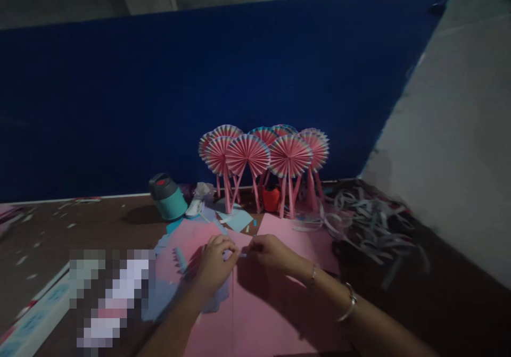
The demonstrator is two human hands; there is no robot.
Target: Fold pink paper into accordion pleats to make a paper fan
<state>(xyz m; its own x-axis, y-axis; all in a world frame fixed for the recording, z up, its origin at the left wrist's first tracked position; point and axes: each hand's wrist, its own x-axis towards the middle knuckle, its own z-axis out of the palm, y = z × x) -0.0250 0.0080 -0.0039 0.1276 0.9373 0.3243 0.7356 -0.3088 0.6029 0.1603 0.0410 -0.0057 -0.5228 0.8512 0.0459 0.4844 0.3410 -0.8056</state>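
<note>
My left hand is closed in a pinch above the pink paper sheets. A small pale strip sticks out from its fingertips toward the right. My right hand is close by, fingers bent together near the strip's other end; what they hold is hidden. Two bracelets circle the right forearm. Left of my left hand lies a light blue folded piece with a toothed edge. Bluish-purple sheets show from under the pink paper.
Several pink pleated paper fans stand on leg-like sticks at the back, around a red container. A teal and grey container tilts to their left. Curled paper strips pile up at right. A blue panel rises behind.
</note>
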